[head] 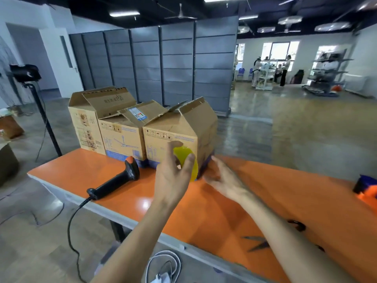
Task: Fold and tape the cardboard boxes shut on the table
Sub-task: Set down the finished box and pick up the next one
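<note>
Cardboard flaps stand up on all three boxes, so from my remote seat I judge the job barely begun: no top is folded flat, and I can see no fresh strip of tape across any seam. The boxes sit in a row touching one another at the far edge of the orange table: the nearest box right in front of the hands, the middle box beside it with a labelled flap leaning across, and the far box with its flaps raised highest. Folding and sealing are left for each of them, as far as I can tell. The left hand is raised in front of the nearest box, thumb and fingers curled round a yellow tape roll. The right hand is spread, fingers stretched toward the bottom corner of that box and holding nothing; it is blurred, and I cannot tell whether the tips touch the cardboard or stop just beside it. A black barcode scanner lies on the table left of the hands, and scissors lie near the right forearm.
</note>
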Tool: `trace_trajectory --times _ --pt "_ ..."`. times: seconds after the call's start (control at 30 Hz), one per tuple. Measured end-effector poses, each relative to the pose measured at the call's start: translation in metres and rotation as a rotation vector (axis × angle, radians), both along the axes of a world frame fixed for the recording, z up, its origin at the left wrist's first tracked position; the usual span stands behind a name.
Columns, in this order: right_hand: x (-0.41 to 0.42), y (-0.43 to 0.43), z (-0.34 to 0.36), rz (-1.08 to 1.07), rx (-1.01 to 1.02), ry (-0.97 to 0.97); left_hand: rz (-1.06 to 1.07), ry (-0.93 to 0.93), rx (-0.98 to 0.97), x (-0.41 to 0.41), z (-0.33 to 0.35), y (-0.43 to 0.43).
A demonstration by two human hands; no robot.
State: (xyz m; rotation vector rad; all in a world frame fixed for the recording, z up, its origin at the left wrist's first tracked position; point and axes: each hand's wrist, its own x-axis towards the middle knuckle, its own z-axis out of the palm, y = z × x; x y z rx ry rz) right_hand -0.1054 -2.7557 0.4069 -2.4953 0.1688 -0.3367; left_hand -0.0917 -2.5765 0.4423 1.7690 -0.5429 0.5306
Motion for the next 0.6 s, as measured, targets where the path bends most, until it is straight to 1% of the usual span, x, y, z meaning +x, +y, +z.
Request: trace_trajectory --times 0.07,0.2,0.27,0.37,0.6 --pt "-0.026 -0.004 0.006 -0.008 -0.040 -0.024 -0.067 -0.019 -0.023 -0.022 -0.004 -0.005" --pt "-0.095 -0.015 0.011 -0.061 -0.031 -0.057 -0.285 0.007 -0.035 -0.071 -0.016 -0.025" --pt "-0.131 -0.019 0.014 -0.093 -0.039 -0.079 -0.353 -0.020 -0.027 -0.094 -0.023 -0.040" --pt "-0.180 -0.029 0.019 -0.173 -0.031 -0.078 -0.424 -0.088 -0.018 -0.126 -0.025 -0.068" --pt "-0.278 -0.063 0.039 -0.411 -0.064 -0.070 -0.785 -0.054 -0.012 -0.186 -0.011 -0.141"
